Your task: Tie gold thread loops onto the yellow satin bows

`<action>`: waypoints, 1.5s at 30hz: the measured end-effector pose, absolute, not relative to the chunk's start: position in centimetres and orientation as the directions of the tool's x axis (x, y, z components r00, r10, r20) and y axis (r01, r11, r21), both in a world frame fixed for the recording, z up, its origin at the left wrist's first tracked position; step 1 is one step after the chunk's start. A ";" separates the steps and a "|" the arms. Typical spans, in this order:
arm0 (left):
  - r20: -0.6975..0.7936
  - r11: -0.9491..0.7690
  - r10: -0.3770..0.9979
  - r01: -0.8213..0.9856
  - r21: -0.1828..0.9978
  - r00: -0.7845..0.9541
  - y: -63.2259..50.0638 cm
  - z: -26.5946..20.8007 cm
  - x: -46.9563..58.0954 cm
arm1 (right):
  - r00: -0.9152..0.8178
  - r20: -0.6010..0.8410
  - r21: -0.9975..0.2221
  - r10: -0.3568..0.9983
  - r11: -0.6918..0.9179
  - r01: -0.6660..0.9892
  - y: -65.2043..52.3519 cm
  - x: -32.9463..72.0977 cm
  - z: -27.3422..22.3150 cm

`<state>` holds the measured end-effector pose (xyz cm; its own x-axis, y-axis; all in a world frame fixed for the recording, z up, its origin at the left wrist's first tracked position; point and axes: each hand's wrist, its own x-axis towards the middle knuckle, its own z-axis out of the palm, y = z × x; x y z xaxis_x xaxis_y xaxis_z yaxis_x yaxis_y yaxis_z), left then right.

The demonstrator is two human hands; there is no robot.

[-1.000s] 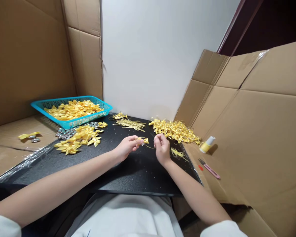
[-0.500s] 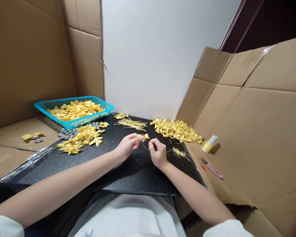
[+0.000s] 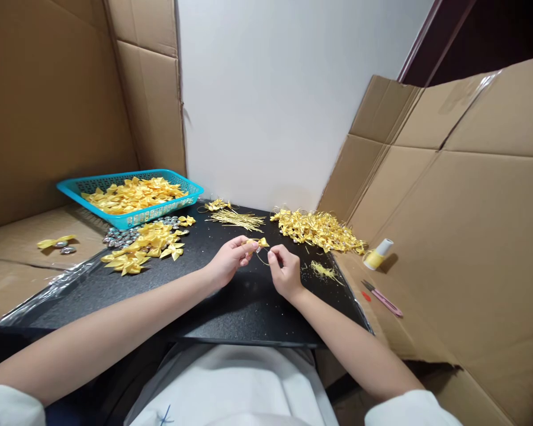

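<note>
Over the middle of the black tabletop [image 3: 244,302], my left hand [image 3: 231,260] pinches a small yellow ribbon bow [image 3: 263,242] between thumb and fingers. A thin gold cord [image 3: 262,260] curves down from the bow to my right hand [image 3: 285,271], whose thumb and forefinger are closed on it. Part of the bow is hidden behind the left fingers. Beyond my hands lies a bundle of cut gold cords [image 3: 237,219]. To the left, loose yellow bows [image 3: 153,239] lie beside silver beads [image 3: 123,236].
A blue basket [image 3: 131,222] of yellow bows stands back left. Finished-looking bows with cords [image 3: 315,229] are heaped back right, near yellow thread scraps [image 3: 324,271]. A thread spool [image 3: 377,255] and pink-handled snips [image 3: 384,300] rest on cardboard at right. Cardboard walls [image 3: 484,236] flank the table.
The camera view has shifted slightly. Both hands keep nearly the same place and grip, with the cord still looped between them.
</note>
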<state>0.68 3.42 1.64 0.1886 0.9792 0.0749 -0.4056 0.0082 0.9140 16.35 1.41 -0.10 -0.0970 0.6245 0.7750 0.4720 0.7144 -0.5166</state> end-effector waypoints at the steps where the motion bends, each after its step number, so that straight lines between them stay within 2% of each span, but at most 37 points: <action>1: 0.077 0.005 0.980 -0.407 0.913 0.186 3.4 1.7 0.7 | -0.098 0.777 -0.516 0.622 0.718 0.467 1.4 16.4 -0.1; 18: 0.140 -0.082 0.979 -0.337 0.938 0.149 3.2 1.5 0.6 | -0.083 0.773 -0.529 0.629 0.711 0.463 1.6 16.5 -0.2; 32: 0.079 -0.021 0.987 -0.368 0.929 0.143 3.3 1.6 0.7 | -0.084 0.764 -0.540 0.640 0.704 0.462 1.5 16.3 0.1; 45: 0.110 -0.049 0.983 -0.368 0.928 0.145 3.3 1.6 0.5 | -0.106 0.750 -0.559 0.653 0.711 0.426 1.8 16.3 0.4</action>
<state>0.55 3.28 1.62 0.1449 0.9834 0.1096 -0.3683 -0.0492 0.9284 16.26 1.82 0.39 -0.1058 0.6532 0.7497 0.4259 0.7111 -0.5594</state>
